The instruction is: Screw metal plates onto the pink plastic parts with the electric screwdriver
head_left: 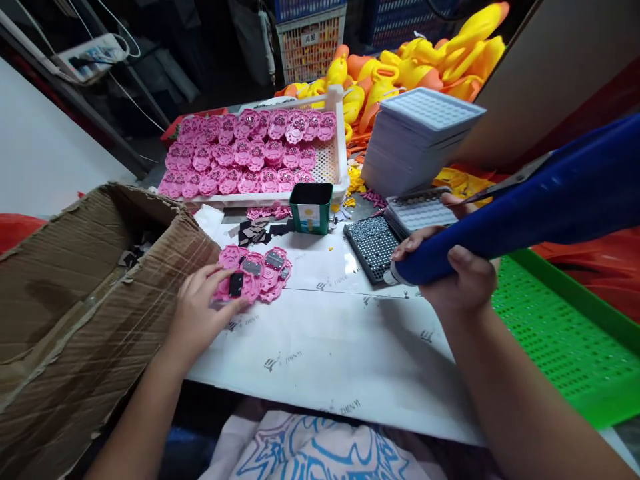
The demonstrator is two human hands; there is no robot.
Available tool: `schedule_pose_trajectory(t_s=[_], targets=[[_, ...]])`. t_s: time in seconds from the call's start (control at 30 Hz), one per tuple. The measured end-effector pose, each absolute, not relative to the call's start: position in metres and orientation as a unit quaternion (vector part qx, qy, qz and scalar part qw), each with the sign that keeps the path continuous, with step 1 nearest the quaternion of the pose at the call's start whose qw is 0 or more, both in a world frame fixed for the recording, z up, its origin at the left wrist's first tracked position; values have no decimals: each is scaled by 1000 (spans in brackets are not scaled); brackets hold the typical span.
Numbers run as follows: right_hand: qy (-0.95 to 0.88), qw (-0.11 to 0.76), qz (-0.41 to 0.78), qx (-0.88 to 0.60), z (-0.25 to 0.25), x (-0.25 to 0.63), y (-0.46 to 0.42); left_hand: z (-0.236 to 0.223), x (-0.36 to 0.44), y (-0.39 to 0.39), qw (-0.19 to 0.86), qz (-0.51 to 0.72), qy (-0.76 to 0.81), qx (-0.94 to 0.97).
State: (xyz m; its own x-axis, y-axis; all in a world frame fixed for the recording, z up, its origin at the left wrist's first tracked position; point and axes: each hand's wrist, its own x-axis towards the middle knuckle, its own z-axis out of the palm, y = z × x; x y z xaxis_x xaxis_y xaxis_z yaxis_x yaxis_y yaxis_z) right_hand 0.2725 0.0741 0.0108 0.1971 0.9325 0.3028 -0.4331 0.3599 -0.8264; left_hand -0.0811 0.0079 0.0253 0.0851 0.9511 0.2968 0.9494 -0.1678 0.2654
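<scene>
My left hand [203, 303] has its thumb and fingers around the edges of a pink flower-shaped plastic part [253, 287] lying on the white work surface. A black rectangular piece [236, 285] sits on this part. More pink parts [275, 267] with grey rectangular pieces lie close against it. In my right hand [463, 273] is a long blue electric screwdriver [480, 233], its white-collared end slanting down to the left. That end is beside a black block full of small screws [373, 247]. Some of my right fingers are hidden behind the screwdriver.
A white crate [341, 153] holds rows of pink parts. A green tin [313, 210] stands beside loose dark pieces [255, 232]. An open cardboard box [165, 267] is at left; a green basket [565, 333] and stacked white trays [400, 147] are at right.
</scene>
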Motion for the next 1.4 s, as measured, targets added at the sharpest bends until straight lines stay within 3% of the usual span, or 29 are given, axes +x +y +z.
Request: schedule_pose_trajectory(t_s=[0.23,0.5,0.9,1.17,1.4], targets=[[-408,715,472,-317,12,271,74,3,-118,-42,14,180,699,692],[-395,724,470,-315,11,269,75,-20,-130,-46,48,141,685,713],[-414,709,485,-301,9,271,76,-33,-114,-32,45,217,680,699],[-386,717,490,-311,9,272,80,16,-100,-18,-82,272,598,749],[-377,716,496,-314,10,270,78,96,-30,81,-83,259,508,817]])
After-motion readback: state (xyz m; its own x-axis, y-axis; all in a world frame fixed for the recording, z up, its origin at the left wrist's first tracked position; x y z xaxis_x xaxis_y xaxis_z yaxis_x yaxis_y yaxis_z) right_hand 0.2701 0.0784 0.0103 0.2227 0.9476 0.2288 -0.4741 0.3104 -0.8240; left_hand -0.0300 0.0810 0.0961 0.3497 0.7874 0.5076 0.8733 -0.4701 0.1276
